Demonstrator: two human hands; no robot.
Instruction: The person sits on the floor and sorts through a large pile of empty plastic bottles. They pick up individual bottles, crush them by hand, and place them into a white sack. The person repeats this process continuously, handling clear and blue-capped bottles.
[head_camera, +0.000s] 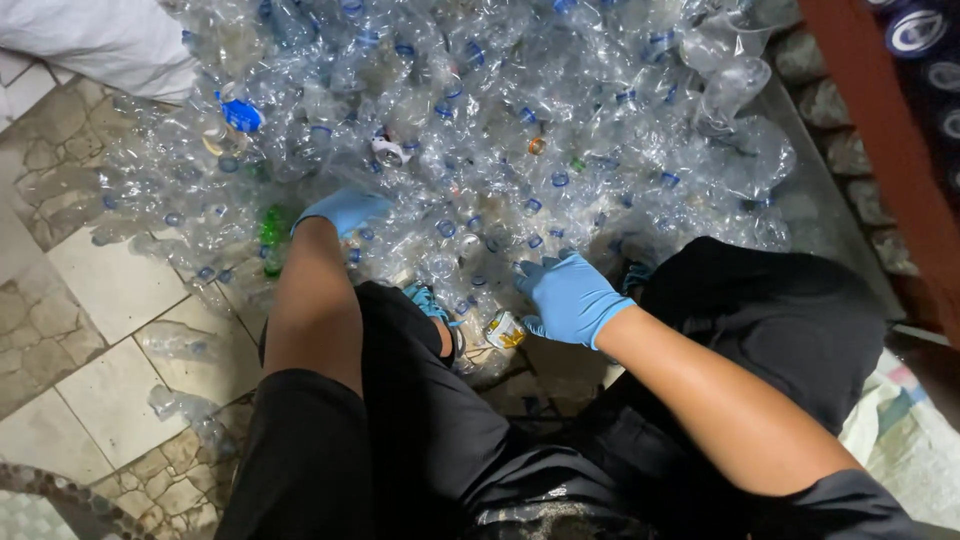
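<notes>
Against the heap of crushed clear plastic bottles (480, 120), the right hand (570, 295) (blue-gloved) sits at the near edge, fingers curled loosely just beside a small can (504, 329), whether gripping it I cannot tell; the left hand (343, 208) reaches into the heap's near-left side, fingers hidden among bottles beside a green bottle (272, 228)

Blue gloves on left hand (345, 208) and right hand (572, 297), clear bottles (480, 120) with blue rings, green bottle (272, 232), possibly yellow-labelled can (504, 330), black clothing (420, 450)
</notes>
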